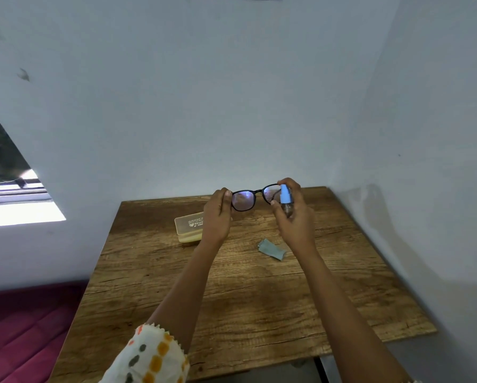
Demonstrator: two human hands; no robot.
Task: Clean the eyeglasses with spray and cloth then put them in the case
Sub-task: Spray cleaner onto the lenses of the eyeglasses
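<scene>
Black-framed eyeglasses (244, 199) are held up above the far part of the wooden table (232, 294). My left hand (218, 214) pinches their left end. My right hand (294, 214) grips a small spray bottle (285, 195) with a blue top, held right against the right lens. A folded grey-blue cloth (272, 248) lies on the table below my right hand. A pale yellow glasses case (189, 226) sits closed on the table, partly hidden behind my left hand.
The table stands in a corner, with walls close behind it and to its right. A window (8, 183) is at the left. A dark red surface (24, 327) lies left of the table.
</scene>
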